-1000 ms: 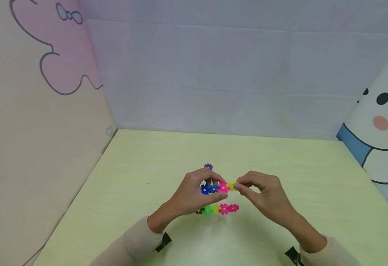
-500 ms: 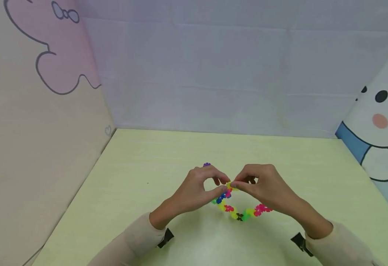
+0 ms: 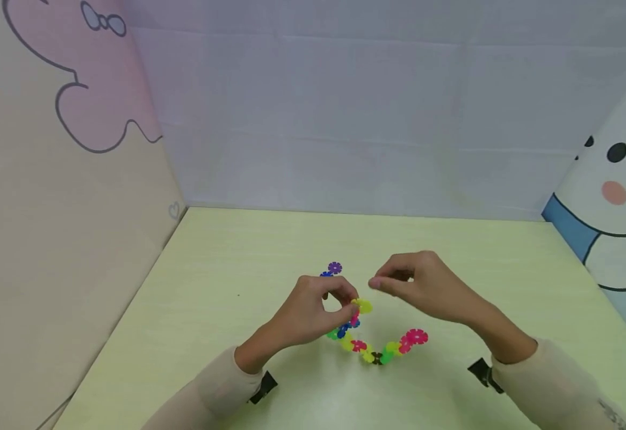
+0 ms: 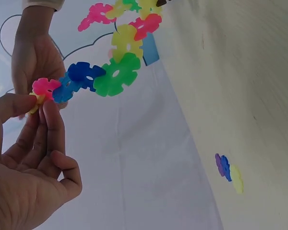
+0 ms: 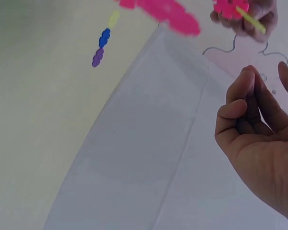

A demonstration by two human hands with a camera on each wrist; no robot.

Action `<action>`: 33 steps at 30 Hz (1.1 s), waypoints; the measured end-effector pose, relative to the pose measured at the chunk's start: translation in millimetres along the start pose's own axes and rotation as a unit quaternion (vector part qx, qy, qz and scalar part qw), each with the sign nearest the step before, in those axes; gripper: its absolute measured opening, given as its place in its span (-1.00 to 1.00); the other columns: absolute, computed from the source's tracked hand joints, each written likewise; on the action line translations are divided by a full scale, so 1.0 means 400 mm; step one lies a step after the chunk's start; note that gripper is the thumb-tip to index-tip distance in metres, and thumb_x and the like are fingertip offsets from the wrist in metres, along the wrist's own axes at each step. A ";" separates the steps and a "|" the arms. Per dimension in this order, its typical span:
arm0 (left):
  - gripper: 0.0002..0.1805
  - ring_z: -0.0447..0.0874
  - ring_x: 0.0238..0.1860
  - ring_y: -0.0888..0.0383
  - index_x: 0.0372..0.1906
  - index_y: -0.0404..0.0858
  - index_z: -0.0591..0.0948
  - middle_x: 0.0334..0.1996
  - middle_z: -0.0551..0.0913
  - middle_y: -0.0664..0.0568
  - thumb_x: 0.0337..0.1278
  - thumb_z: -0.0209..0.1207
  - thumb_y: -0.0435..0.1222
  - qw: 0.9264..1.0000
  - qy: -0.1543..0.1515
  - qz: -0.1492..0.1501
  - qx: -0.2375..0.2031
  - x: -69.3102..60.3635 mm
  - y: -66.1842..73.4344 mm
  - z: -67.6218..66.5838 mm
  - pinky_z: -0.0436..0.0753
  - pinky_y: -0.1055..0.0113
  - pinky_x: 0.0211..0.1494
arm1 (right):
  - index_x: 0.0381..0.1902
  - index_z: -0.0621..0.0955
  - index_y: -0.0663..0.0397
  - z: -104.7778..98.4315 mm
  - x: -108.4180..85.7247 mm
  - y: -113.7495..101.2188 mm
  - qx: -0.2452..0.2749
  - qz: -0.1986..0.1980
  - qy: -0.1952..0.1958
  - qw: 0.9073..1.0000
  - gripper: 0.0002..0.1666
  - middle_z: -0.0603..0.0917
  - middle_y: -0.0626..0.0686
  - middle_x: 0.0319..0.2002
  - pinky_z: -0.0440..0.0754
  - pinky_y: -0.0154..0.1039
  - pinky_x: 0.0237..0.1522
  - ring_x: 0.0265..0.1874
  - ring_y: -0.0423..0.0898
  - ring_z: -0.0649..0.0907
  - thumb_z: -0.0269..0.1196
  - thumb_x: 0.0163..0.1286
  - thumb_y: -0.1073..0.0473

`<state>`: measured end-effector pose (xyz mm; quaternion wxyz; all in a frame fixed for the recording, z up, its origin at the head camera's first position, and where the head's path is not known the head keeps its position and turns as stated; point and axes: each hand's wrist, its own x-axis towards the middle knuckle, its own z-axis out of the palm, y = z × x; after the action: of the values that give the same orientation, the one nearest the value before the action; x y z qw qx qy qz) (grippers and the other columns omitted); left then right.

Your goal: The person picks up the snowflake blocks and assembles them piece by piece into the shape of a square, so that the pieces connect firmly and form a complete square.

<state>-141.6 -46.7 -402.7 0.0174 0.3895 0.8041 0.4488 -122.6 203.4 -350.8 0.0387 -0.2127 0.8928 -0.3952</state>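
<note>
Thumb and fingertips of my left hand (image 3: 310, 313) pinch a yellow flower-shaped disc (image 3: 365, 306) at one end of a chain of interlocking plastic discs (image 3: 386, 357). From there the chain curves down and round to the right, through pink, blue, green, yellow, pink and dark pieces, to a pink end. A green disc (image 4: 127, 80) hangs large in the left wrist view, with blue ones beside it. To the right and slightly higher, my right hand (image 3: 425, 289) is apart from the chain. Its fingers are loosely bent, and the right wrist view shows a gap between thumb and fingertips with nothing held.
A short strip of purple, blue and yellow discs (image 5: 104, 38) lies on the pale table (image 3: 248, 251) behind my left hand. Pale walls (image 3: 313, 119) with cartoon drawings stand around the back and sides.
My right hand has let go of the yellow disc and moved up and away. My left hand keeps the chain and has shifted slightly left. More of the chain now shows in a curve.
</note>
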 end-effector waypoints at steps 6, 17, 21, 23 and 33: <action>-0.96 0.69 -0.33 0.43 -0.29 -0.07 0.72 -0.40 0.78 0.26 0.19 0.36 -0.28 0.999 0.021 -0.049 -0.002 -0.047 0.006 -0.036 0.55 0.39 -0.23 | -0.14 0.77 -0.04 -0.036 0.089 0.092 0.021 0.079 -0.024 0.996 -0.70 0.72 0.00 -0.33 0.61 -0.16 -0.20 -0.27 -0.01 0.65 0.24 0.54 -0.09; -0.89 0.72 -0.36 0.40 -0.36 -0.01 0.68 -0.41 0.76 0.32 0.14 0.33 -0.32 0.997 0.006 -0.075 -0.024 -0.083 0.025 -0.053 0.54 0.41 -0.25 | 0.10 0.72 0.26 0.122 0.246 0.241 -0.062 0.033 -0.075 0.995 -0.63 0.79 0.13 -0.04 0.74 -0.11 -0.02 -0.12 -0.05 0.70 0.32 0.45 0.14; -0.84 0.72 -0.36 0.41 -0.37 0.03 0.67 -0.41 0.76 0.32 0.14 0.32 -0.34 0.997 -0.004 -0.071 -0.033 -0.086 0.036 -0.050 0.54 0.41 -0.23 | 0.13 0.70 0.32 0.166 0.273 0.277 -0.104 0.018 -0.089 0.990 -0.56 0.74 0.13 -0.15 0.65 -0.23 -0.12 -0.23 -0.09 0.61 0.38 0.40 0.16; -0.83 0.72 -0.36 0.41 -0.37 0.04 0.67 -0.41 0.77 0.32 0.14 0.31 -0.36 0.997 -0.006 -0.069 -0.036 -0.087 0.040 -0.049 0.54 0.40 -0.22 | 0.12 0.71 0.31 0.178 0.281 0.285 -0.117 0.011 -0.094 0.989 -0.56 0.71 0.10 -0.20 0.60 -0.26 -0.15 -0.26 -0.10 0.57 0.41 0.37 0.15; -0.88 0.72 -0.34 0.42 -0.36 -0.01 0.67 -0.39 0.78 0.29 0.16 0.32 -0.34 0.997 -0.014 -0.067 -0.036 -0.093 0.043 -0.048 0.59 0.39 -0.19 | -0.24 0.78 0.07 0.175 0.270 0.270 -0.101 0.071 -0.135 0.983 -0.90 0.76 -0.01 -0.30 0.63 -0.25 -0.15 -0.32 -0.13 0.59 0.37 0.41 0.16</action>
<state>-112.6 -79.1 -390.7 0.0729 0.3400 0.8114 0.4697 -241.5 175.1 -466.1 0.1652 -0.2034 0.9275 -0.2666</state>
